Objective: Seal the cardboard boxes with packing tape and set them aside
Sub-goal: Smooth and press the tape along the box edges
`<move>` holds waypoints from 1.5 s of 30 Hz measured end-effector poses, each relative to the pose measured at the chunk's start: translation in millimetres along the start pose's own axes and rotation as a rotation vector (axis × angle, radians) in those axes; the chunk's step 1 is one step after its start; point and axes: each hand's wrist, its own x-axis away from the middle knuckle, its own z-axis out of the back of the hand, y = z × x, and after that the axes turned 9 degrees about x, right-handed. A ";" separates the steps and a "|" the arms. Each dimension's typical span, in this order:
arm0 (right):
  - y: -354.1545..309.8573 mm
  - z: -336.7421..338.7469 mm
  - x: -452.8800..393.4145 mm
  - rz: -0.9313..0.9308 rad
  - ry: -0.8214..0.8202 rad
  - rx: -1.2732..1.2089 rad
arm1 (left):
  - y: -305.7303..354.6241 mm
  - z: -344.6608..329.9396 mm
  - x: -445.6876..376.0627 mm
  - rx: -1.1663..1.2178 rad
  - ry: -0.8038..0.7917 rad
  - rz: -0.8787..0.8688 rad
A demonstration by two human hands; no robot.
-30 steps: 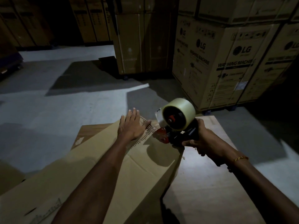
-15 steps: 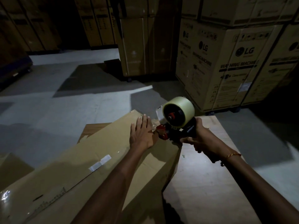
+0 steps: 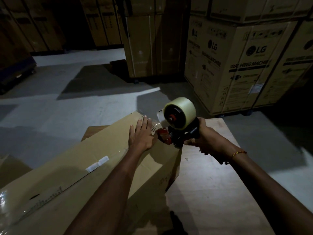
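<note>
A long brown cardboard box (image 3: 94, 167) lies across a wooden table (image 3: 211, 192), its far end near the table's back edge. My left hand (image 3: 141, 134) presses flat with straight fingers on the box top near that far end, over clear tape. My right hand (image 3: 205, 141) grips the black handle of a tape dispenser (image 3: 176, 128) with a pale tape roll (image 3: 180, 112). The dispenser's red nose touches the box top just right of my left hand. A white label strip (image 3: 97, 164) sits on the box seam.
Large stacked washing-machine cartons (image 3: 245, 65) stand at the back right, and taller cartons (image 3: 149, 44) at the back centre. More cartons line the dark back left. Grey floor (image 3: 67, 107) lies beyond the table. Another cardboard piece (image 3: 10, 167) shows at the left edge.
My left hand slid along the box top toward its far end and the box top has turned more level. The dispenser has stayed beside the hand at the far end.
</note>
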 end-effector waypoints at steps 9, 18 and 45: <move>33.5 6.6 38.1 0.003 0.012 -0.128 | 15.4 3.0 8.9 0.055 0.056 0.059; 49.7 -0.8 36.7 0.050 0.029 -0.125 | 53.6 -17.7 75.4 0.143 0.129 -0.147; 26.0 28.4 28.8 0.143 0.184 -0.285 | -8.4 7.2 18.2 0.138 0.062 0.006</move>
